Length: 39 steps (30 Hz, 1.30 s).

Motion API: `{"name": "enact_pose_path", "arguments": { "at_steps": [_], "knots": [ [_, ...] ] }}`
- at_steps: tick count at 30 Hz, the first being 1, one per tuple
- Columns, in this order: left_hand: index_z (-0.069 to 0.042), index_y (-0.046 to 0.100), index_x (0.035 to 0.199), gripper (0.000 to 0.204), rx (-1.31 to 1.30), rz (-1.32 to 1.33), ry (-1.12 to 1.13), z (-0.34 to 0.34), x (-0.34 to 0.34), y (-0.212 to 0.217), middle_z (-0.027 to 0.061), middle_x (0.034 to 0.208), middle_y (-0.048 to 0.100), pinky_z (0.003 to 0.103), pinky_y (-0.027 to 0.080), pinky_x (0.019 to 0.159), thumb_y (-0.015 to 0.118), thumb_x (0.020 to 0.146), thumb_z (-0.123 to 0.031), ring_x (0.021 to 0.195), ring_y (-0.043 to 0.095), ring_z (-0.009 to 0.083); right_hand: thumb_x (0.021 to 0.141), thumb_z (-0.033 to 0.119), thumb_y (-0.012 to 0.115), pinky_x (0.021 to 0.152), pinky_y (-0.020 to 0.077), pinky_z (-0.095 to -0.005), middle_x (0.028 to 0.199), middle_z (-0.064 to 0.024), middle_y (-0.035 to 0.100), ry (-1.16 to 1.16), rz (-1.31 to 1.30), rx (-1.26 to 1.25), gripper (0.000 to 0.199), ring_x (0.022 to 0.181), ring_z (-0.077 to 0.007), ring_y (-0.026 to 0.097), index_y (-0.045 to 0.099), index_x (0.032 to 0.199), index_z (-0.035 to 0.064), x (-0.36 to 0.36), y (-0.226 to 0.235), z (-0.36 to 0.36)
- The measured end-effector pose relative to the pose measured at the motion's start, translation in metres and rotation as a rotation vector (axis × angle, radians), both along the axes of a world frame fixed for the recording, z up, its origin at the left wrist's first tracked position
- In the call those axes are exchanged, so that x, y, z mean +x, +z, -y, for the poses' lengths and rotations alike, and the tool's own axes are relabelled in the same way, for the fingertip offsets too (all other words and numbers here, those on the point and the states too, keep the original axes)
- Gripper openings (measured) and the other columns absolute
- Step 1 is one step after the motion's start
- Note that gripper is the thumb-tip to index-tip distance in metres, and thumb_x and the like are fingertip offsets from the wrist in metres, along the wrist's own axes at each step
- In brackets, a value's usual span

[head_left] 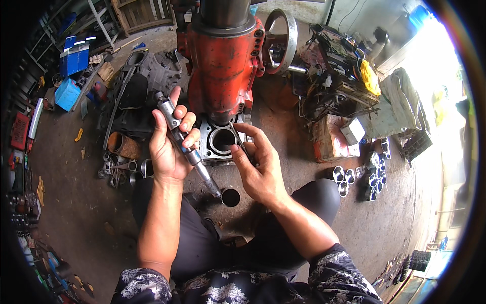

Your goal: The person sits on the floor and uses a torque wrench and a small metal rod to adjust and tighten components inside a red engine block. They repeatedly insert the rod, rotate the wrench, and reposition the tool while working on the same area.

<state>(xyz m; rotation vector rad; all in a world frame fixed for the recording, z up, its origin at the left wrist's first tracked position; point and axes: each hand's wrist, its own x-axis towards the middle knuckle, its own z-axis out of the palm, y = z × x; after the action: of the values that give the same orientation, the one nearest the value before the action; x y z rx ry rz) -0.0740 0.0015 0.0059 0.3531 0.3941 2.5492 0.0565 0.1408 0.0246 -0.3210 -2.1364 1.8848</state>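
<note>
The left hand (169,147) is wrapped around a long grey metal tool (185,147), fingers curled over its middle and thumb behind, so the tool runs slanted from its top end near the fingertips down to a narrow tip just above a small metal cup (231,197) that stands on the floor between the knees. The right hand (260,167) is partly closed, with thumb and forefinger pinching a thin dark rod (239,142) whose upper end reaches to the rim of the round hole in a grey metal block (217,142). That block sits on the concrete floor (76,192) directly in front of both hands, under the base of a big red machine (223,61) with a grey handwheel (281,40) on its right side. To the left of the left hand lie a rusty sleeve (123,146) and a small heap of rings and metal parts (119,169). To the right, well apart from the right hand, several shiny metal cylinders (367,175) stand grouped on the floor beside a reddish block (329,139). Blue boxes (73,61) lie far off at the upper left.
</note>
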Motion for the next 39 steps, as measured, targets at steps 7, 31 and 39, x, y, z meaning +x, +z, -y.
{"name": "enact_pose_path", "arguments": {
  "at_steps": [7,31,39],
  "knots": [
    [-0.003,0.029,0.151,0.071,0.025,-0.046,-0.038,0.000,0.000,-0.003,0.0007,0.098,0.049,0.021,0.045,0.053,0.050,0.099,-0.047,0.078,0.045,0.0105,0.097,0.002,0.054,0.059,0.0370,-0.0214,0.073,0.0002,0.057,-0.043,-0.096,-0.158,0.035,0.065,-0.0026,0.045,0.047,0.132,0.0000,0.001,0.004,0.003],
    [-0.002,0.024,0.152,0.066,-0.165,-0.064,-0.240,-0.041,0.046,-0.009,0.0042,0.098,0.054,0.024,0.052,0.060,0.041,0.104,-0.044,0.073,0.054,0.0107,0.098,0.011,0.050,0.058,0.0360,-0.0300,0.063,0.0023,0.033,-0.112,-0.707,-0.443,0.054,0.050,-0.0096,0.036,0.032,0.149,0.0053,-0.003,0.020,0.010],
    [-0.005,0.028,0.151,0.063,-0.237,-0.074,-0.242,-0.041,0.049,-0.011,0.0021,0.098,0.054,0.022,0.047,0.062,0.037,0.105,-0.046,0.070,0.052,0.0085,0.098,0.009,0.046,0.060,0.0365,-0.0312,0.063,0.0014,0.033,-0.104,-0.719,-0.412,0.054,0.052,-0.0105,0.036,0.031,0.150,0.0049,-0.010,0.014,0.009]
  ]
}}
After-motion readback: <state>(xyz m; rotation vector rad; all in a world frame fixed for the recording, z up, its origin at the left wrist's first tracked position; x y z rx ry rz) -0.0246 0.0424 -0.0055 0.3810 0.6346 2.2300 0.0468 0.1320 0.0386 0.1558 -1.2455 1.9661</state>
